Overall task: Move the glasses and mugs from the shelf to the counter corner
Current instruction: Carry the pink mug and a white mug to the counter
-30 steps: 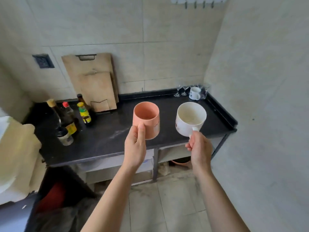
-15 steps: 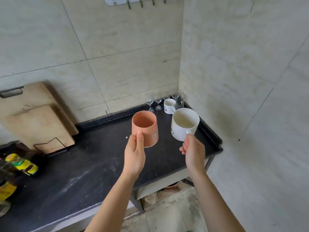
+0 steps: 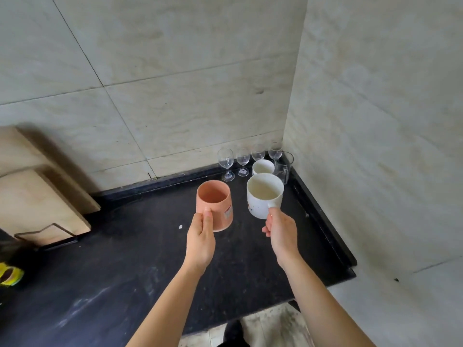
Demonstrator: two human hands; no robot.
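The left hand's fingers lie hidden behind the orange mug, with only the thumb showing. The white mug's handle is mostly covered by the right hand, and the marks on both mugs are too small to read. In the corner, the white mug hides the base of a second mug, which hides the stems of the two rear glasses. The left edge cuts off the boards and a yellow-labelled bottle; the bottom edge cuts off both forearms and the counter.

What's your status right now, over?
Left hand grips orange cup; right hand grips white mug by handle. Both above counter. Wine glasses, second mug already in corner.
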